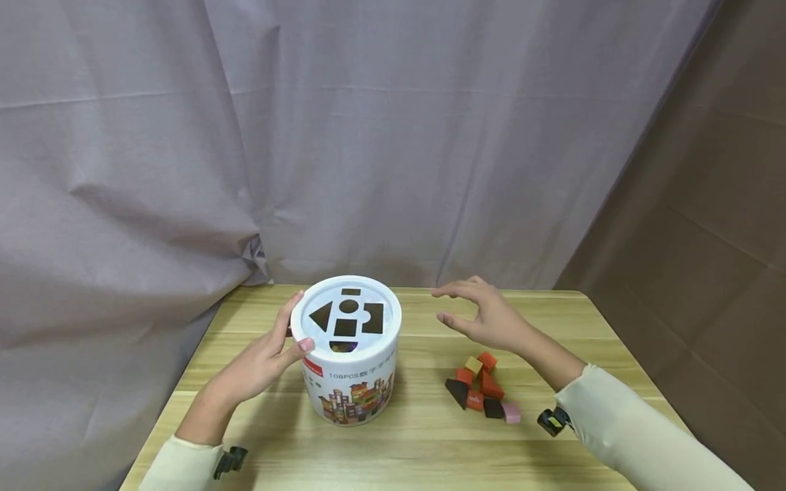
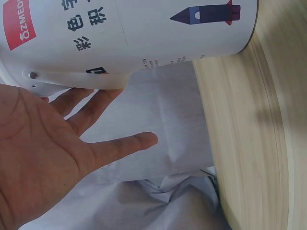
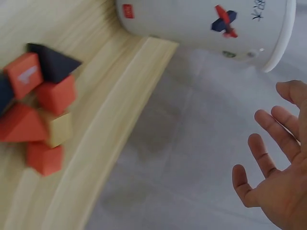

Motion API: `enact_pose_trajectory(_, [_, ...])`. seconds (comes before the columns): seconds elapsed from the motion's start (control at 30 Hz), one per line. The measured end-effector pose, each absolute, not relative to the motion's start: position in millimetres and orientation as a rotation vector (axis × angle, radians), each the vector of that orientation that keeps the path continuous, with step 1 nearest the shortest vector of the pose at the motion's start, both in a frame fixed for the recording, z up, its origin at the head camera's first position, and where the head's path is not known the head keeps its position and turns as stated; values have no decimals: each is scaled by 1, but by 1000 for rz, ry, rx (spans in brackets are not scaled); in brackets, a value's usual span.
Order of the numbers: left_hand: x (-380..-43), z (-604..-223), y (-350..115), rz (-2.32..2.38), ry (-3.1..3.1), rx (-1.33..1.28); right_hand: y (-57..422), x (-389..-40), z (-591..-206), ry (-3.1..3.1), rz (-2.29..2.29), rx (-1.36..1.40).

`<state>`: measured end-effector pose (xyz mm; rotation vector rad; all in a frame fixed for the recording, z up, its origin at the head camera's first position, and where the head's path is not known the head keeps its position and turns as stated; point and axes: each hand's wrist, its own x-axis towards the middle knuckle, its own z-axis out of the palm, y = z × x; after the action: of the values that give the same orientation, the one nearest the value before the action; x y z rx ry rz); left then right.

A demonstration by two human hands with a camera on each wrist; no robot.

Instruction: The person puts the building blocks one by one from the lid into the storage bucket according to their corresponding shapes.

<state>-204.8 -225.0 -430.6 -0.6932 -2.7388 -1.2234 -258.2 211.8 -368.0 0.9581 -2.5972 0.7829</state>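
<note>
A white block bucket (image 1: 353,382) stands upright on the table, its lid (image 1: 319,317) pierced with shaped holes. My left hand (image 1: 260,361) holds the bucket at its left rim, thumb over the lid's edge. In the left wrist view, some fingers of that hand (image 2: 53,148) reach along the bucket's side by its white strap handle (image 2: 76,80), while one finger points away from it. My right hand (image 1: 491,317) hovers right of the bucket with bent, spread fingers and nothing in them. Below it lies a cluster of wooden blocks (image 1: 491,385), red, black, yellow and pink.
The wooden table (image 1: 417,450) ends at a back edge in front of a grey curtain (image 1: 399,170). A brown cloth (image 1: 706,273) hangs along the right side. Dark wrist cameras (image 1: 230,462) sit at both sleeves.
</note>
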Motion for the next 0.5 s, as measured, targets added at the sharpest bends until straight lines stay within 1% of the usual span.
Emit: enact_pose_trajectory(0.5, [-207,-433,-227,-1254,-2742,-694,272,-243,-409,-2623,646,895])
